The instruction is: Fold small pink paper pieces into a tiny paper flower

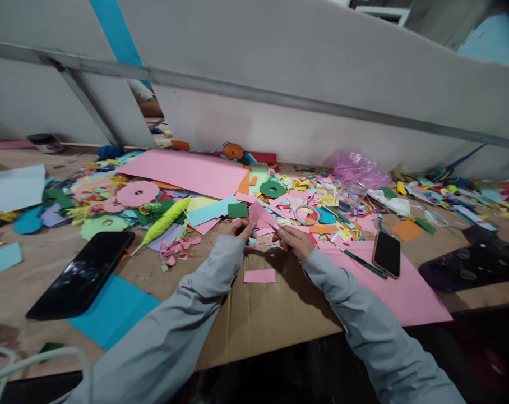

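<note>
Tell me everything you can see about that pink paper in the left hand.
The pink paper is small, plain and angular, seemingly thin craft paper. The left hand pinches its lower left, holding it tilted near paper scraps. The right hand's thin tool reaches its lower right; whether they touch is too small to tell.
</note>
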### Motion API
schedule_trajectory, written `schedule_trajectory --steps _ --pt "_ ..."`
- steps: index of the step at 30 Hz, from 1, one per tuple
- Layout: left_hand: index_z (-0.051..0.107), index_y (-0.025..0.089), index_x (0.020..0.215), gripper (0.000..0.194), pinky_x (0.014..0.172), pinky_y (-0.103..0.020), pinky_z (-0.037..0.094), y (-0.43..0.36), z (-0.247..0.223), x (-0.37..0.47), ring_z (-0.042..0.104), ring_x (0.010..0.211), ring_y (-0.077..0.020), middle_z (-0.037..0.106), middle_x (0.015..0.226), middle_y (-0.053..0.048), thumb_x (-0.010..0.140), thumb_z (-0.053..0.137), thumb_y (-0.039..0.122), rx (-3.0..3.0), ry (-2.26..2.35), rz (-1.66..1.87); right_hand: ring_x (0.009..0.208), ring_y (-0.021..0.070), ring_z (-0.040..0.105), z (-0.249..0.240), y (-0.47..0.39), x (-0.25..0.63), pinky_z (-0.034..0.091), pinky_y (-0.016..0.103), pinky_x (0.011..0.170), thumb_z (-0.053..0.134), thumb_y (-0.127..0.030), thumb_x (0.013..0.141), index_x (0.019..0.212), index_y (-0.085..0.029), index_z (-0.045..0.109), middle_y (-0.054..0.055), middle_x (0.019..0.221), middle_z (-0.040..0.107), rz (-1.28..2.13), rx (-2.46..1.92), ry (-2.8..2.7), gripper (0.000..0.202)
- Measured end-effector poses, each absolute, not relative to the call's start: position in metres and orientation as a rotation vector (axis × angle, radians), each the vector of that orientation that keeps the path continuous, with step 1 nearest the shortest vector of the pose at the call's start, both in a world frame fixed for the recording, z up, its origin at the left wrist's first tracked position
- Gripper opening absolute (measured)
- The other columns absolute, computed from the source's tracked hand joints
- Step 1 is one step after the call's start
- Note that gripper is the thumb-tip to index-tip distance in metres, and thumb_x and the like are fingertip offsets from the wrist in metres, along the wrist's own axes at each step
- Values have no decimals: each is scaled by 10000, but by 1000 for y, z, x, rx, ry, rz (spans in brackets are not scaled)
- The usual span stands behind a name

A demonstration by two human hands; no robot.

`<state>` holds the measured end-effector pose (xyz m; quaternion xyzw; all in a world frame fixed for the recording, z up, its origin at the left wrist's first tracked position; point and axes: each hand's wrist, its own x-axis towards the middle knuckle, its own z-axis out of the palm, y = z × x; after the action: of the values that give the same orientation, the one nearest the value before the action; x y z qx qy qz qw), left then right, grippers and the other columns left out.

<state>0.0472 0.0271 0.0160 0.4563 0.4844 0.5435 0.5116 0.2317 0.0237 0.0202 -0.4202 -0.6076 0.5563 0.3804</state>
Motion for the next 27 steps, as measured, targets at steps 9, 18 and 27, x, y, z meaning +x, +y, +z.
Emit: schedule_trajectory --steps 9,18,27 --pt "519 168 575 439 399 -191 304 25 19 49 391 417 -60 530 505 38 574 717 560 1088 1174 1302 475 97 369 23 22 231 231 255 497 537 -643 743 740 -160 596 -52 482 411 1400 -1090 -1538 487" --pt "535 168 579 454 376 -187 294 24 21 49 381 405 -59 532 505 32 557 715 584 1086 1198 1279 467 97 356 24 22 230 229 256 492 545 -654 733 725 -164 593 -55 458 403 1408 -1079 -1525 492" --pt "544 165 583 437 382 -183 296 24 21 50 375 415 -57 522 503 37 563 711 567 1066 1216 1279 455 96 342 23 22 228 204 252 466 556 -684 698 710 -166 589 -56 439 394 1438 -1081 -1496 519"
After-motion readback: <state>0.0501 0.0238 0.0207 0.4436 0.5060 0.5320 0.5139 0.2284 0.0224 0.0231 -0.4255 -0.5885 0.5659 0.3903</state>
